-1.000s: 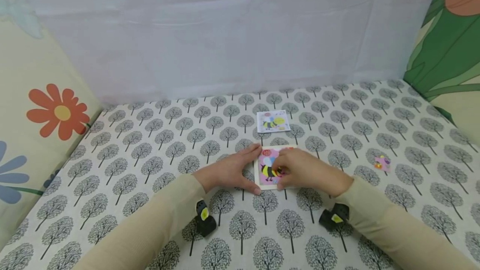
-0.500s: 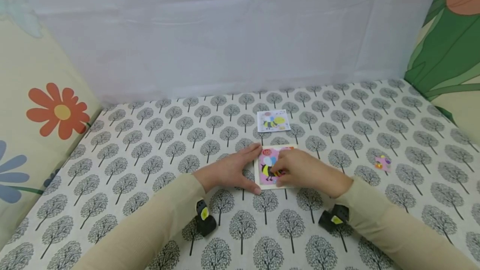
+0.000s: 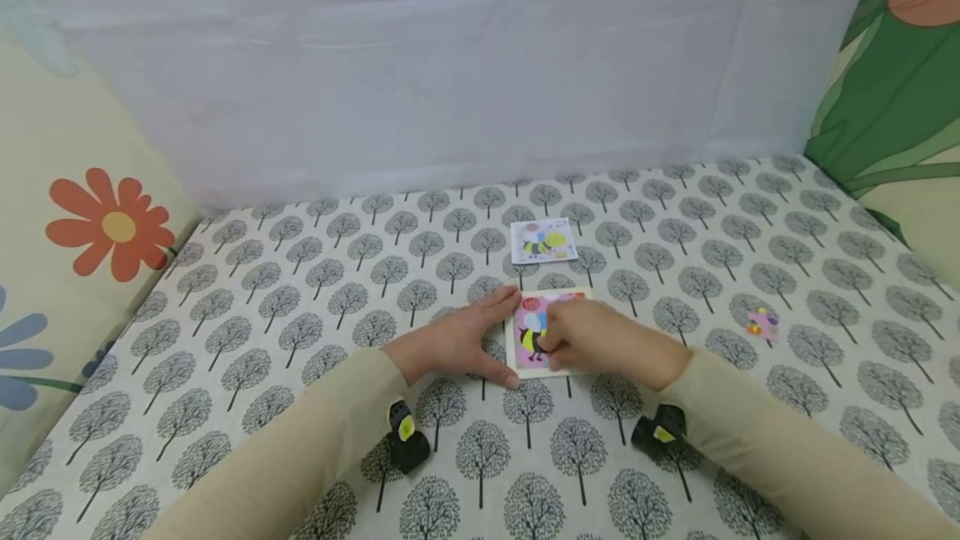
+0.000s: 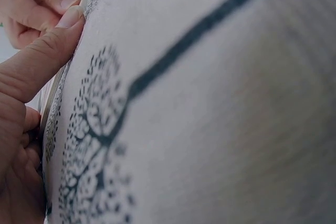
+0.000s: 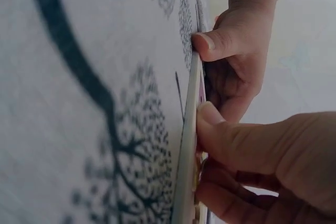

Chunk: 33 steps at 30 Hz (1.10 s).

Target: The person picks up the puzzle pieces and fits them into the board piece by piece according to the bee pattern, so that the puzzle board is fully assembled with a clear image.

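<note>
In the head view, a bee jigsaw puzzle (image 3: 531, 337) with a pink background lies in a pale frame on the cloth. My left hand (image 3: 468, 342) rests at its left side, thumb at the near corner and fingers toward the far corner. Over the puzzle's right part, my right hand (image 3: 588, 338) has its thumb and fingers bent together, seeming to pinch a puzzle piece against the board; the hand mostly hides it. From the right wrist view, the right thumb (image 5: 226, 135) touches the frame's edge, with the left thumb (image 5: 212, 44) farther along it.
A white card (image 3: 543, 241) with a similar bee picture lies just beyond the puzzle. A loose pink puzzle piece (image 3: 762, 323) sits off to the right. The tree-patterned cloth (image 3: 337, 415) covers the table, and a white sheet (image 3: 450, 90) hangs behind.
My right hand has shifted slightly left over the puzzle, its wrist turning a little. The left hand stays at the frame. The head view has moved very slightly.
</note>
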Each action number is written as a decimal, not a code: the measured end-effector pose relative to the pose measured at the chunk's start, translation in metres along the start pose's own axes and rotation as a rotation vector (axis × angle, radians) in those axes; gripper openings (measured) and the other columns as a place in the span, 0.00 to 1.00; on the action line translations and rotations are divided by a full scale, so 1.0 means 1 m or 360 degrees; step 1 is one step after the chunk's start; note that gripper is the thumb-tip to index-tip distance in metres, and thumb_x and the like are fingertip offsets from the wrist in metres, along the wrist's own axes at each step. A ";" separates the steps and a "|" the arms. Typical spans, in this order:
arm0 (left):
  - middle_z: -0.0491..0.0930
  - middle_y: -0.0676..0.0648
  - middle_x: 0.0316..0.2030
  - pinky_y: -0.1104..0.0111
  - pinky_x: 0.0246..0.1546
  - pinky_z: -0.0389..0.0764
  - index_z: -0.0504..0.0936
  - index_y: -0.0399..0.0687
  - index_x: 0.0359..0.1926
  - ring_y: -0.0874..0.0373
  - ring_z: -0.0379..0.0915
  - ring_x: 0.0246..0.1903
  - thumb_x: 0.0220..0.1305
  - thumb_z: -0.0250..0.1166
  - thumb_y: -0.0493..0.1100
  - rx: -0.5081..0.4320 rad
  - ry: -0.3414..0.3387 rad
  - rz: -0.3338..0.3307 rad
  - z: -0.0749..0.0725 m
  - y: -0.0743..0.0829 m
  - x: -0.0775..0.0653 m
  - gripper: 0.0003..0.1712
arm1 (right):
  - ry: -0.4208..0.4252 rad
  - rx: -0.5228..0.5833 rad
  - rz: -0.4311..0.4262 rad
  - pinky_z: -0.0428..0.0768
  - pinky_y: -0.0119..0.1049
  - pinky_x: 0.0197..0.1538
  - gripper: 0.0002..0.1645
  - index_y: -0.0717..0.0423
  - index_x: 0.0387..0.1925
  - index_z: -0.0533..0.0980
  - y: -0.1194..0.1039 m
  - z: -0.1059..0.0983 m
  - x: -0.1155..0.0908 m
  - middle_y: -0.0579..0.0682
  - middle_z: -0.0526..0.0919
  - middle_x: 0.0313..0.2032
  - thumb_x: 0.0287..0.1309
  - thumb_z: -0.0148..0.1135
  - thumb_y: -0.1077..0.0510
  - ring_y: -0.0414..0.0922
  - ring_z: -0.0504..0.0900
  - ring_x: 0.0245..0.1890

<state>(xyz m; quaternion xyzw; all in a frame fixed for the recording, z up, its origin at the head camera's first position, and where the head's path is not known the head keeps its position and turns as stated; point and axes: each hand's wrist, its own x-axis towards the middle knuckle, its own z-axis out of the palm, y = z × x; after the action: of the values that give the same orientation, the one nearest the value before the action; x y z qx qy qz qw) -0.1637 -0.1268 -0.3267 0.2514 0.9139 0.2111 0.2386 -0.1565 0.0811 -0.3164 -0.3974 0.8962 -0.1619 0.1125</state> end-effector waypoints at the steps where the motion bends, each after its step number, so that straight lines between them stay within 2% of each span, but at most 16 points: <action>1: 0.32 0.56 0.72 0.58 0.70 0.43 0.41 0.52 0.72 0.56 0.32 0.71 0.40 0.73 0.61 -0.0001 -0.0002 0.0001 0.000 0.000 0.000 0.66 | 0.0006 0.0047 -0.0007 0.74 0.29 0.35 0.08 0.54 0.31 0.84 0.002 0.000 0.001 0.43 0.77 0.26 0.45 0.69 0.58 0.37 0.72 0.28; 4: 0.32 0.56 0.72 0.58 0.70 0.43 0.41 0.52 0.72 0.56 0.32 0.71 0.40 0.73 0.61 -0.0008 -0.0006 0.0007 0.000 0.000 0.001 0.66 | 0.0030 0.0163 -0.0056 0.73 0.27 0.33 0.03 0.52 0.23 0.83 0.008 -0.001 0.003 0.41 0.76 0.23 0.43 0.70 0.59 0.35 0.70 0.25; 6: 0.32 0.56 0.72 0.58 0.70 0.42 0.41 0.52 0.72 0.56 0.31 0.71 0.40 0.73 0.61 -0.0014 -0.0006 0.0008 0.000 0.000 0.000 0.66 | 0.0031 0.0210 -0.0090 0.71 0.26 0.31 0.03 0.52 0.22 0.82 0.011 -0.002 0.004 0.41 0.75 0.23 0.44 0.70 0.59 0.34 0.69 0.25; 8: 0.32 0.56 0.72 0.58 0.70 0.42 0.41 0.52 0.72 0.56 0.31 0.71 0.40 0.73 0.61 -0.0016 -0.0005 0.0004 -0.001 0.000 0.000 0.66 | 0.0034 0.0206 -0.0134 0.72 0.25 0.31 0.03 0.53 0.23 0.83 0.014 -0.002 0.004 0.41 0.77 0.24 0.45 0.69 0.58 0.33 0.70 0.25; 12: 0.32 0.56 0.72 0.57 0.70 0.43 0.41 0.53 0.72 0.56 0.32 0.71 0.40 0.73 0.61 -0.0008 -0.0008 0.0003 -0.001 -0.001 -0.001 0.66 | 0.0041 0.0227 -0.0137 0.72 0.26 0.34 0.10 0.56 0.36 0.84 0.016 -0.001 0.000 0.42 0.80 0.28 0.50 0.67 0.57 0.33 0.71 0.28; 15: 0.32 0.56 0.72 0.58 0.70 0.43 0.42 0.53 0.72 0.56 0.32 0.71 0.41 0.72 0.62 0.0005 -0.0010 0.0014 -0.001 -0.001 -0.001 0.66 | 0.0058 0.0284 -0.0084 0.74 0.27 0.36 0.14 0.55 0.42 0.83 0.018 0.000 -0.006 0.41 0.81 0.31 0.52 0.65 0.55 0.34 0.72 0.30; 21: 0.32 0.56 0.72 0.58 0.70 0.44 0.42 0.54 0.72 0.57 0.32 0.71 0.40 0.72 0.63 0.0015 -0.0006 0.0003 0.000 0.000 0.000 0.66 | 0.0138 0.0445 0.0094 0.78 0.35 0.45 0.13 0.50 0.44 0.82 0.021 -0.002 -0.019 0.43 0.83 0.39 0.57 0.61 0.54 0.37 0.78 0.38; 28: 0.32 0.57 0.72 0.58 0.70 0.43 0.42 0.54 0.73 0.57 0.31 0.71 0.40 0.73 0.62 0.0012 -0.0003 -0.0007 0.000 0.001 -0.001 0.66 | 0.0307 0.0540 0.0238 0.78 0.35 0.41 0.15 0.54 0.48 0.80 0.029 -0.007 -0.032 0.50 0.84 0.43 0.59 0.59 0.56 0.40 0.78 0.37; 33: 0.32 0.58 0.72 0.58 0.70 0.43 0.42 0.55 0.72 0.58 0.31 0.71 0.40 0.73 0.62 0.0015 -0.0001 -0.0023 0.000 0.001 -0.001 0.66 | 0.0386 0.0558 0.0308 0.78 0.34 0.38 0.17 0.55 0.49 0.79 0.034 -0.014 -0.045 0.51 0.83 0.43 0.60 0.57 0.55 0.40 0.78 0.36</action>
<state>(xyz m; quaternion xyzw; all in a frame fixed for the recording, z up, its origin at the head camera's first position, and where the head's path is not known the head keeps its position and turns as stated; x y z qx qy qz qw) -0.1621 -0.1270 -0.3261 0.2460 0.9166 0.2051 0.2393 -0.1545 0.1389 -0.3127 -0.2617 0.8952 -0.3502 0.0863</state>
